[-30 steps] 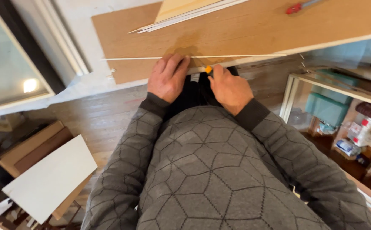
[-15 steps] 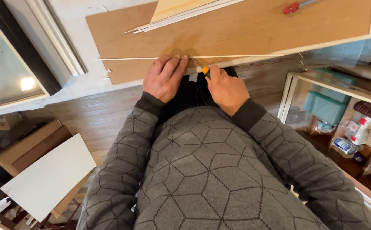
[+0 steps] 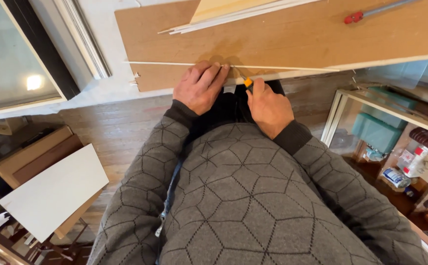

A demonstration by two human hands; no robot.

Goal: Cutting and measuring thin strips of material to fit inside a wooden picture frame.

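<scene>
My left hand [image 3: 200,87] presses flat on the near edge of a brown board [image 3: 282,37], with its fingertips on a thin pale wooden strip [image 3: 165,64] that runs along the board. Close beside it, my right hand [image 3: 268,105] is closed around a small knife with an orange tip [image 3: 247,82], whose point touches the board's edge just right of my left fingers. Both arms wear grey patterned sleeves.
More pale strips and a light panel [image 3: 233,12] lie at the board's far side, with a red-handled tool [image 3: 355,17] at the right. A window [image 3: 13,64] is at the left, white and brown panels [image 3: 52,189] on the wooden floor, and a shelf with bottles [image 3: 410,157] at the right.
The view has shifted slightly. Both hands stay at the board's edge, and my right hand with the knife has drawn back a little toward my body.
</scene>
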